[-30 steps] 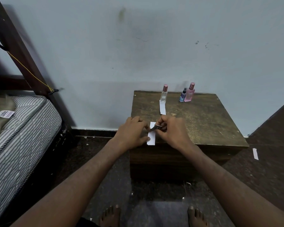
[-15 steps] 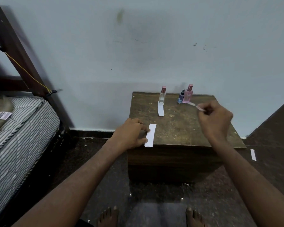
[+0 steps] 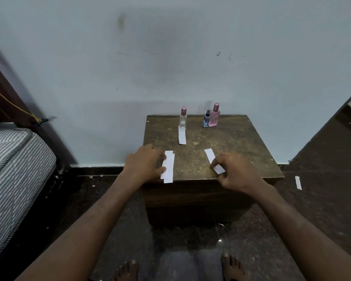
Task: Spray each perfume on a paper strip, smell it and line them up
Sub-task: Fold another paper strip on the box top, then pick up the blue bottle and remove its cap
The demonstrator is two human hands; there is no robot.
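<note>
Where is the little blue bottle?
In the head view, the blue bottle stands at the back right of the wooden table, near the wall, touching the left side of the taller pink bottle.

A pale blue wall, faintly stained and scuffed, fills the upper view. A worn dark wooden desk stands against it at 12 o'clock on a dark speckled floor. At 9 o'clock lies a striped mattress beside a dark wooden bedpost.
</note>
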